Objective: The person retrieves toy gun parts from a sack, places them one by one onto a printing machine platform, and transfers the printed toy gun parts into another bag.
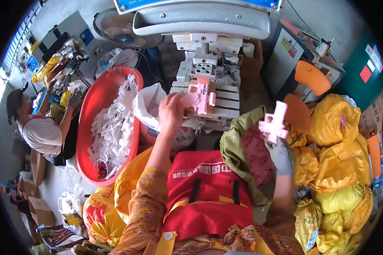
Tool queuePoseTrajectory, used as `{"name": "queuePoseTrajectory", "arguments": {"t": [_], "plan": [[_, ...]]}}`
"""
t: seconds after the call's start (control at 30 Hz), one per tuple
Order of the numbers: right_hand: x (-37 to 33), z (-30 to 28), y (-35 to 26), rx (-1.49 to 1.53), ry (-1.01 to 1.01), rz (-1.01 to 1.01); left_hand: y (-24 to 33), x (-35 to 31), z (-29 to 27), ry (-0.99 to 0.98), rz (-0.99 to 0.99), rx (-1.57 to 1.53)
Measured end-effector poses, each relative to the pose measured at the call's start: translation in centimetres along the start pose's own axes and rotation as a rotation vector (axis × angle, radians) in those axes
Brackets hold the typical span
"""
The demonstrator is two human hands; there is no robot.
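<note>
Apparently left hand (171,111) curled round the handle (189,101) of a pink pistol-shaped piece (204,97) on machine (229,97); gloved right hand (280,156) clasps second piece (274,122), right of machine — likely light, stiff; handle best.

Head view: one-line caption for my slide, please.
Gloved right grip holds a pink pistol-shaped piece near a green sack; bare left grip at another pink piece on the machine table.

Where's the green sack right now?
In the head view, the green sack of pink pieces sits right of centre, between the red apron and the yellow bags, with the gloved right hand at its upper right in the picture.
</note>
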State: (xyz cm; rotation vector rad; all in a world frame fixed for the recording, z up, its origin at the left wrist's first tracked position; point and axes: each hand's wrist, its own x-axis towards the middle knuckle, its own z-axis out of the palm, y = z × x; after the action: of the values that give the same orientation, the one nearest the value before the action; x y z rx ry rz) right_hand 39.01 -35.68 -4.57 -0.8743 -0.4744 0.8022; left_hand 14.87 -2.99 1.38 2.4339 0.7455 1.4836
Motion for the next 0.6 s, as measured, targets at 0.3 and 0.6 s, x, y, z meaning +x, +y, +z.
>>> {"name": "queuePoseTrajectory", "arguments": {"t": [0.3,0.6], "plan": [[10.3,15.3,-0.4,-0.551,-0.219,-0.243,-1.7,4.5,-2.8,0.180,-0.274,-0.013],[15.3,19.4,2.6,-1.485,-0.589,-0.647,-8.4,-17.1,-14.5,0.040,-0.727,0.291]]}}
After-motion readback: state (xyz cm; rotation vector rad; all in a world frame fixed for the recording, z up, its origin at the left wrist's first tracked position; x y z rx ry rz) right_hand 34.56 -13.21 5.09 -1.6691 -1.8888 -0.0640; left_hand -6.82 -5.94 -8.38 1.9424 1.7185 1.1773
